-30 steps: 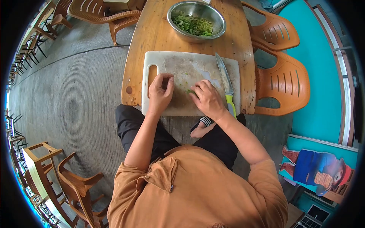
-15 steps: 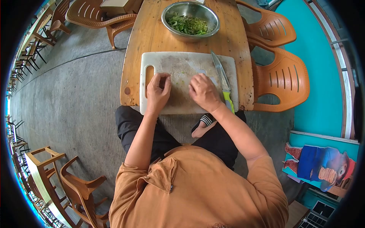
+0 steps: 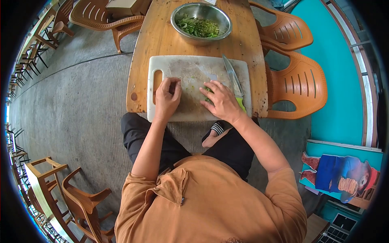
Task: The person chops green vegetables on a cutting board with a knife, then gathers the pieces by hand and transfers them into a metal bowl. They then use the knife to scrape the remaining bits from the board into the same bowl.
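Observation:
A worn white cutting board (image 3: 180, 67) lies at the table's near edge, with tiny green bits on its surface. My left hand (image 3: 167, 97) is beside the board's handle slot, fingers curled toward the thumb; whatever is inside the curl is hidden. My right hand (image 3: 222, 100) is over the right half of the board, fingers spread. Some chopped greens (image 3: 208, 94) show under and between its fingers. Just right of that hand rests a knife (image 3: 232, 76) with a green handle, partly covered by the hand. Beyond the board stands a steel bowl (image 3: 178, 34) holding chopped greens.
The wooden table (image 3: 156, 38) extends away from me. Orange plastic chairs (image 3: 306, 83) line its right side, and another chair (image 3: 91, 14) stands at the far left. My striped sandal (image 3: 217, 128) shows below the board. A turquoise wall (image 3: 330, 73) is to the right.
My right hand has gone from closed to spread, showing chopped greens beneath it, and now covers part of the knife handle. My left hand keeps its curled pose.

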Available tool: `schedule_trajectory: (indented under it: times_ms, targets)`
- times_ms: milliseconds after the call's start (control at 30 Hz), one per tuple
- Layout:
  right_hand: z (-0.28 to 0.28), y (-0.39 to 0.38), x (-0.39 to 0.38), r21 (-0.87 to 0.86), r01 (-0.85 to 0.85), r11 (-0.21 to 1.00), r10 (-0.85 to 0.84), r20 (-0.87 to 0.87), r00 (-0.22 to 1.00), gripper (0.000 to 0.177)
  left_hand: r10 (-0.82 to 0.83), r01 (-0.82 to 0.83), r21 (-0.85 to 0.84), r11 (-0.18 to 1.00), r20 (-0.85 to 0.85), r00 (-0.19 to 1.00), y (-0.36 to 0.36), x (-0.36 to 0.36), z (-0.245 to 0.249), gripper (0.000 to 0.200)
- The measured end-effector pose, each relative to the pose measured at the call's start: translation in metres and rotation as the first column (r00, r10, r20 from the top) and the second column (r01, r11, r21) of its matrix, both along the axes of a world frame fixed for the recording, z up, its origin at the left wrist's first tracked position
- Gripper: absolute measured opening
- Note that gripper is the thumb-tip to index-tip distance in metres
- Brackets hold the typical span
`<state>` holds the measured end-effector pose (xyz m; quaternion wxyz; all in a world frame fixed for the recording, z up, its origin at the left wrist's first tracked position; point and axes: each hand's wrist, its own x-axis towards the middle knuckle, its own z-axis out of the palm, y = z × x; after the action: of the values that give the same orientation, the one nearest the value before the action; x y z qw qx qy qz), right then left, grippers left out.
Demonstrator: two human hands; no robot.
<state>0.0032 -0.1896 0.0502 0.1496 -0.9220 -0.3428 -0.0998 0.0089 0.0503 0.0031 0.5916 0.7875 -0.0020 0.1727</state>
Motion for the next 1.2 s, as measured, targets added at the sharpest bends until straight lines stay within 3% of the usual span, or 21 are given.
schedule_trajectory:
  times_ms: [200,333,400,633,767,1067,1133,1200]
  targets:
    - [-0.008,-0.013,-0.005,0.022,0.007,1.0,-0.005,-0.055,0.998,0.031,-0.002,0.002,0.034,0.999,-0.024,1.0,0.0,-0.001,0.002,0.011]
    - [-0.005,-0.016,-0.005,0.064,0.042,0.997,-0.043,0.011,0.999,0.029,-0.003,0.003,0.036,0.999,0.003,1.0,0.0,-0.001,0.002,0.011]
    - [-0.004,-0.018,-0.006,0.031,-0.001,1.0,-0.002,0.078,0.997,0.028,-0.011,0.01,0.039,0.999,0.003,1.0,0.001,-0.002,0.0,0.011]
    - [0.005,-0.028,-0.02,-0.012,-0.04,0.999,0.04,-0.022,0.999,0.033,-0.03,0.029,0.038,0.999,0.026,0.999,-0.001,0.0,-0.002,0.012]
    - [0.003,-0.036,-0.023,-0.102,-0.038,0.994,0.043,0.041,0.998,0.032,-0.026,0.026,0.039,0.999,0.006,1.0,-0.001,-0.001,0.002,0.01]
    - [0.008,-0.022,-0.027,-0.111,0.109,0.988,-0.127,-0.162,0.979,0.023,-0.02,0.02,0.075,0.997,0.001,1.0,0.0,-0.001,0.003,0.011]
    - [0.006,-0.025,-0.016,0.132,0.289,0.948,-0.248,-0.259,0.933,0.021,-0.022,0.025,0.077,0.997,-0.035,0.999,0.001,-0.002,0.002,0.012]
    - [0.006,-0.036,0.006,0.264,0.545,0.796,-0.253,-0.673,0.695,0.019,-0.028,0.031,0.083,0.996,-0.044,0.999,0.002,-0.003,0.005,0.012]
